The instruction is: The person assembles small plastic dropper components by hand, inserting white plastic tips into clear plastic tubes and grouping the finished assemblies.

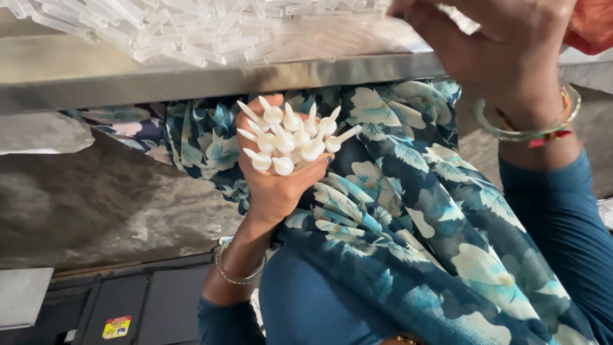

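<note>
Head view: left hand (271, 182) around white pointed caps (290, 137), below steel table (191, 76).

Teal long sleeves, blue floral drape, thin metal bangle at left wrist, clear bangle with red thread at right

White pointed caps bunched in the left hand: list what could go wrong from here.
1. The left hand grips a loose bunch of white pointed caps below the table edge; one on the outside could slip out and fall.
2. The right hand reaches into the clear tubes heaped by the steel table's edge; a nudge might roll some off.
</note>
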